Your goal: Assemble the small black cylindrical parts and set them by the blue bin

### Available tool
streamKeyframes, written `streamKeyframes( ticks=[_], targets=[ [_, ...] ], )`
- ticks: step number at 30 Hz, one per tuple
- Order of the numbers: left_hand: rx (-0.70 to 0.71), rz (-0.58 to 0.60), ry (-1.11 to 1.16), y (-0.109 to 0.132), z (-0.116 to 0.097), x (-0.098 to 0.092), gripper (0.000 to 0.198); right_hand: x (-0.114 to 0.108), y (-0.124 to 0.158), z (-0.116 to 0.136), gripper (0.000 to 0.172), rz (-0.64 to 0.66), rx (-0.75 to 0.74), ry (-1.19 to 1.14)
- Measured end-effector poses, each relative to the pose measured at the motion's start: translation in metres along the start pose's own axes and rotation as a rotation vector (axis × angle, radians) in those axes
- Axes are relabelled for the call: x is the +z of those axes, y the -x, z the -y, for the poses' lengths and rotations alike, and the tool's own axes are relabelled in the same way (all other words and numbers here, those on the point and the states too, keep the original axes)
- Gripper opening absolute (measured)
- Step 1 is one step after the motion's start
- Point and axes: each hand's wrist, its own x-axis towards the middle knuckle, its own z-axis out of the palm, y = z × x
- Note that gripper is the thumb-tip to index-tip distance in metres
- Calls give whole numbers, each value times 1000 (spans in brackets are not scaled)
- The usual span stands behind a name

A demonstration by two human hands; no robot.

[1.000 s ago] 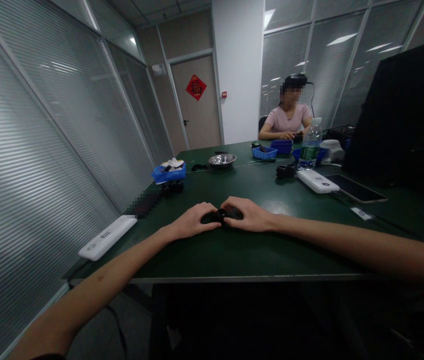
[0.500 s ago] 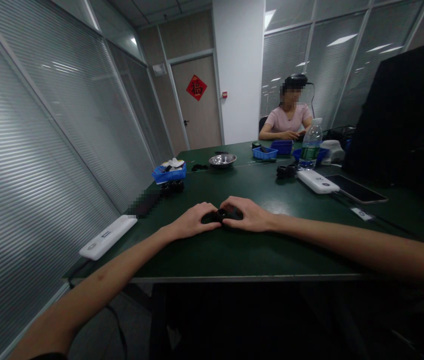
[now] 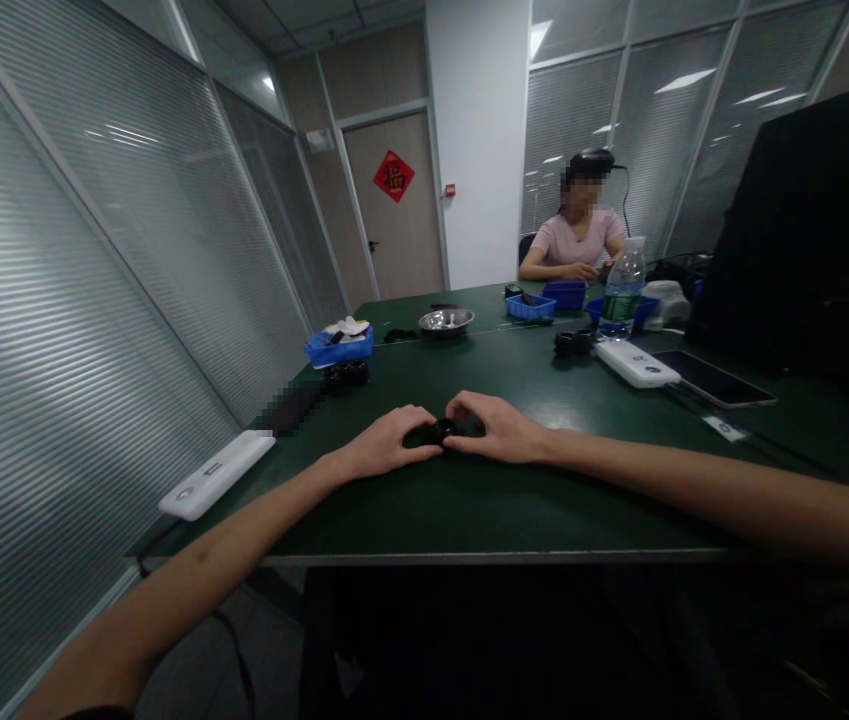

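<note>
A small black round part with a ring-like top (image 3: 443, 430) sits on the green table between my fingertips; its exact kind is too small to make out. From the left, my left hand (image 3: 388, 441) curves its thumb and fingers against it. My right hand (image 3: 505, 430) closes on its other side, thumb at the near edge and forefinger arched above. Fingertips of both hands cover parts of its sides. Both forearms reach in over the table's front edge.
A white power bank (image 3: 218, 475) lies at left, near a blue basket (image 3: 339, 350) and black parts (image 3: 346, 375). Beyond stands a steel bowl (image 3: 446, 322). At right are a bottle (image 3: 620, 290), another power bank (image 3: 635, 363) and a phone (image 3: 720, 377). A person (image 3: 578, 235) sits opposite.
My right forefinger and thumb have shifted very slightly at the black part. My left hand looks still, and the part stays in the same place.
</note>
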Motion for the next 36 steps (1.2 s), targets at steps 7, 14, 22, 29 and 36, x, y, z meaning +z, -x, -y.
streamKeyframes(
  ticks=[7, 14, 22, 29, 36],
  targets=[
    [0, -3, 19, 0, -3, -1, 38, -1, 1, 1, 32, 22, -57, -15],
    [-5, 3, 11, 0, -1, -1, 38, 0, 1, -1, 33, 9, -36, -31],
    [-2, 1, 7, 0, -2, -1, 37, 1, 0, -2, 36, 7, -29, -28],
    [-3, 0, 22, 0, -3, -2, 39, 0, 1, -1, 30, 24, -75, -19],
    [-3, 2, 10, 0, -2, -1, 37, 1, 1, -3, 34, 15, -47, -15]
  ],
)
